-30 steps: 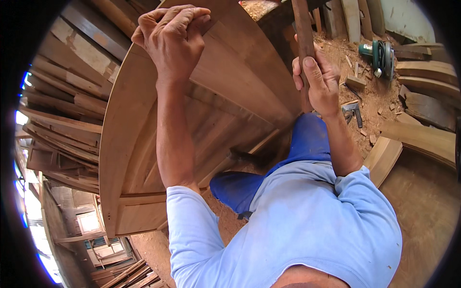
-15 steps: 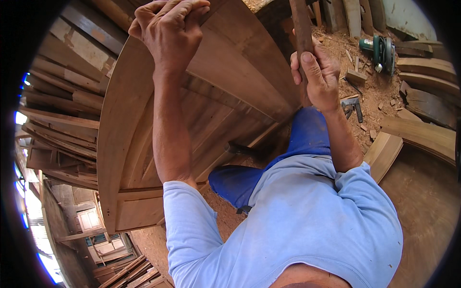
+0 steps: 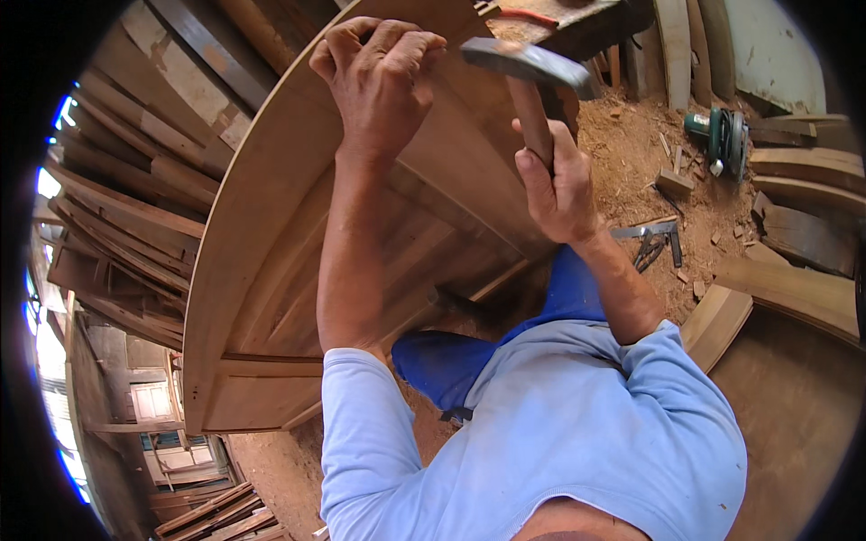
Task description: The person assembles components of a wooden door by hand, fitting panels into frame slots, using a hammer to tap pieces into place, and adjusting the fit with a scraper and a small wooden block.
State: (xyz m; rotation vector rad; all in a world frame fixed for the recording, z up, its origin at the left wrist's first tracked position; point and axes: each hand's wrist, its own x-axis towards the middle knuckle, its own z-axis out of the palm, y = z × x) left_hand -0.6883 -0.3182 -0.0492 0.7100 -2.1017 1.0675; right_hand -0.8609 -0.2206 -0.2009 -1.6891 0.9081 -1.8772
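Note:
My left hand (image 3: 383,86) is closed in a pinch over the upper part of a curved wooden door panel (image 3: 239,270). Whatever its fingertips hold, if anything, is too small to make out. A hammer (image 3: 534,126) with a wooden handle and grey metal head is gripped in my right hand (image 3: 561,185), thumb along the handle. The hammer head is raised to the right of my left fingertips, apart from them. The panel leans in front of my knees, its rounded edge toward the left.
Stacked planks (image 3: 126,189) fill the left side. On the shaving-covered floor at right lie a green circular saw (image 3: 722,140), a try square (image 3: 672,239) and wood offcuts (image 3: 675,182). Curved timber pieces (image 3: 807,171) and a thick board (image 3: 717,329) lie farther right and nearer me.
My right hand has moved down and slightly left, and the hammer head has come into view. My left hand has shifted right and slightly down, still pinched.

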